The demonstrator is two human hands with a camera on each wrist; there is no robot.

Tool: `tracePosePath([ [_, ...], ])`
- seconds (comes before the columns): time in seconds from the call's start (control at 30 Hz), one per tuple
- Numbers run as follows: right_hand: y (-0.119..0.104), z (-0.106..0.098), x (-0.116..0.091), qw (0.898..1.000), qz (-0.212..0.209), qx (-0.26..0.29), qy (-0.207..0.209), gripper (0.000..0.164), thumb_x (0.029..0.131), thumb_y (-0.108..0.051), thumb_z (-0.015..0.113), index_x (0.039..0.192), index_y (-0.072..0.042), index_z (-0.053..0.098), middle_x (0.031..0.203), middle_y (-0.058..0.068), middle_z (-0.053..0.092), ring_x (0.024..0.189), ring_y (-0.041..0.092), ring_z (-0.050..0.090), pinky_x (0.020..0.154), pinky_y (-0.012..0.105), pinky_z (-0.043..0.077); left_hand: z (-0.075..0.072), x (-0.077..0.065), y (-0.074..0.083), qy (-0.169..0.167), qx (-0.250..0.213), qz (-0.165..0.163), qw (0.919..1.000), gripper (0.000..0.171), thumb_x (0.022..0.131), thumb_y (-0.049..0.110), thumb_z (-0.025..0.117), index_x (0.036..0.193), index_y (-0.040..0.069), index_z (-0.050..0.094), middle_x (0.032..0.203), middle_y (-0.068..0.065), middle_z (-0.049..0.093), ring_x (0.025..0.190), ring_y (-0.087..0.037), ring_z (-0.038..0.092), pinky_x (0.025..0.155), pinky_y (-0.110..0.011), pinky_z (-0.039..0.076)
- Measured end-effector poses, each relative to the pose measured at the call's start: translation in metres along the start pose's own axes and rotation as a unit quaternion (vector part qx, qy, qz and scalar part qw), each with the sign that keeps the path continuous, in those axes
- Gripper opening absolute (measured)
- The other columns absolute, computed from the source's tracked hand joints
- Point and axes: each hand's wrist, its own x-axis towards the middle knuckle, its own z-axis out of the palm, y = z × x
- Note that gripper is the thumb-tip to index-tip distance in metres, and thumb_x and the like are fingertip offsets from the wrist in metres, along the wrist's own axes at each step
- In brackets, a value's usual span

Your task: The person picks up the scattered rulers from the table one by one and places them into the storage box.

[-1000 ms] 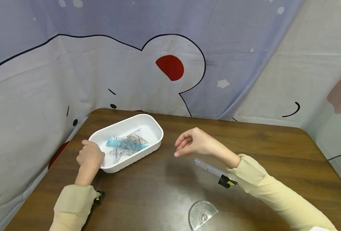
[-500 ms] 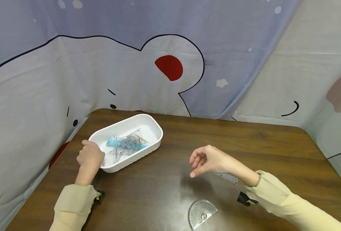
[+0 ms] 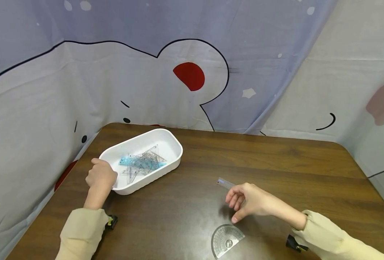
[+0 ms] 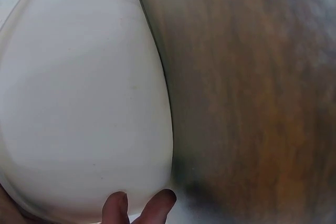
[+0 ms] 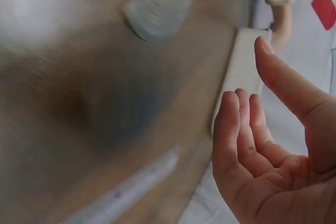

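At the near-left end of a white plastic bin [image 3: 174, 159], my left hand [image 3: 101, 177] grips the rim. The left wrist view has the bin's white side [image 4: 89, 93] up close, with fingertips [image 4: 160, 205] against it. Inside lie clear set squares [image 3: 132, 173], a blue ruler [image 3: 125, 161] and a round see-through piece. My right hand [image 3: 255, 200] hovers over the table holding nothing, thumb and fingers apart and loosely bent. Just below it lies a clear half-round protractor [image 3: 226, 240]. A clear ruler [image 3: 225, 183] lies behind the hand, which partly covers it.
The brown wooden table [image 3: 296, 173] carries all these things. A printed cloth [image 3: 130, 79] hangs behind its far edge and along the sides. Each wrist wears a small black device [image 3: 111, 221] under the sleeve.
My right hand has moved right and towards me, away from the bin and down near the protractor. My left hand and the bin have stayed in place.
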Motion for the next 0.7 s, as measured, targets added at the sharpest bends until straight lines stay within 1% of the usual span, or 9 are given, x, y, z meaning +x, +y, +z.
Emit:
tracePosePath([
  [0.13, 0.009, 0.013, -0.007, 1.0, 0.009, -0.009, 0.003, 0.041, 0.062, -0.007, 0.086, 0.095, -0.001, 0.064, 0.082, 0.002, 0.065, 0.071, 0.006, 0.06, 0.066, 0.021, 0.052, -0.001, 0.0, 0.0, 0.001, 0.001, 0.002, 1.0, 0.059, 0.086, 0.013, 0.056, 0.12, -0.023, 0.023, 0.097, -0.041, 0.054, 0.086, -0.047, 0.061, 0.069, -0.05, 0.051],
  [0.27, 0.016, 0.025, -0.011, 1.0, 0.011, -0.003, -0.005, 0.041, 0.061, -0.009, 0.087, 0.095, -0.002, 0.064, 0.081, 0.001, 0.063, 0.071, 0.004, 0.057, 0.067, 0.021, 0.05, -0.001, 0.0, -0.001, 0.002, 0.002, 0.003, 1.0, 0.058, 0.086, 0.013, 0.056, 0.119, -0.023, 0.024, 0.097, -0.041, 0.054, 0.085, -0.047, 0.061, 0.068, -0.051, 0.051],
  [0.33, 0.018, 0.03, -0.012, 1.0, 0.013, -0.012, -0.005, 0.042, 0.061, -0.01, 0.087, 0.095, -0.003, 0.064, 0.081, 0.0, 0.062, 0.072, 0.004, 0.056, 0.067, 0.02, 0.05, 0.0, 0.0, -0.001, 0.003, 0.001, 0.002, 1.0, 0.058, 0.086, 0.014, 0.056, 0.118, -0.022, 0.024, 0.096, -0.04, 0.054, 0.084, -0.047, 0.061, 0.068, -0.05, 0.051],
  [0.43, 0.022, 0.036, -0.013, 0.999, 0.014, -0.045, 0.005, 0.045, 0.058, -0.013, 0.089, 0.095, -0.007, 0.064, 0.082, -0.003, 0.062, 0.073, 0.001, 0.054, 0.067, 0.02, 0.049, 0.0, 0.0, -0.002, 0.004, 0.001, 0.003, 1.0, 0.057, 0.086, 0.014, 0.056, 0.118, -0.022, 0.024, 0.096, -0.04, 0.054, 0.084, -0.047, 0.061, 0.068, -0.05, 0.051],
  [0.57, 0.024, 0.044, -0.015, 0.995, 0.002, -0.097, 0.027, 0.048, 0.056, -0.018, 0.09, 0.095, -0.013, 0.063, 0.083, -0.007, 0.06, 0.075, -0.001, 0.051, 0.065, 0.018, 0.045, 0.001, 0.001, -0.002, 0.004, -0.001, 0.003, 1.0, 0.058, 0.086, 0.013, 0.056, 0.118, -0.022, 0.024, 0.097, -0.041, 0.054, 0.084, -0.047, 0.061, 0.068, -0.05, 0.051],
  [0.7, 0.023, 0.052, -0.018, 0.985, -0.022, -0.161, 0.052, 0.053, 0.052, -0.022, 0.091, 0.097, -0.017, 0.064, 0.085, -0.012, 0.057, 0.079, 0.0, 0.049, 0.068, 0.019, 0.044, 0.001, 0.001, -0.002, 0.005, -0.003, 0.004, 1.0, 0.058, 0.086, 0.013, 0.056, 0.118, -0.022, 0.024, 0.097, -0.041, 0.054, 0.085, -0.047, 0.061, 0.068, -0.051, 0.051],
])
